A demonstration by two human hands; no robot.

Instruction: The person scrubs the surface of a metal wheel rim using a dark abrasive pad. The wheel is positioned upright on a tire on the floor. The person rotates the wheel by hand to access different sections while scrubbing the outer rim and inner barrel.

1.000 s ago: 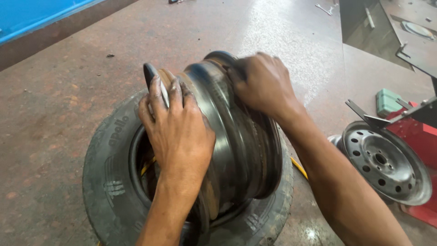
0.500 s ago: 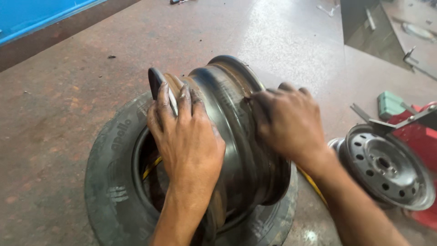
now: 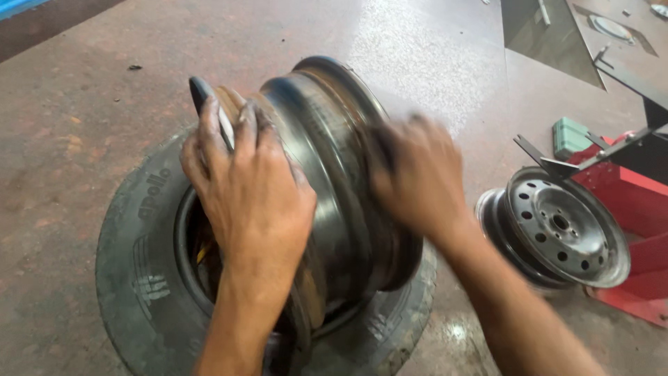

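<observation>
A dark steel wheel rim (image 3: 327, 139) stands on edge inside the opening of a black tyre (image 3: 132, 230) that lies flat on the floor. My left hand (image 3: 250, 195) grips the rim's near flange, fingers curled over its top edge. My right hand (image 3: 417, 177) is blurred with motion and lies against the rim's far side, lower on the barrel. Whether it grips or only touches the rim is not clear.
A second grey steel rim (image 3: 563, 226) lies at the right beside a red metal machine (image 3: 633, 202). A small green box (image 3: 570, 136) sits on the brown concrete floor (image 3: 90, 83) behind it. A dark metal plate (image 3: 550, 42) is at the top right.
My right hand has slid from the top of the rim down its far side. The rim stays tilted on the tyre under my left hand. The view has moved closer.
</observation>
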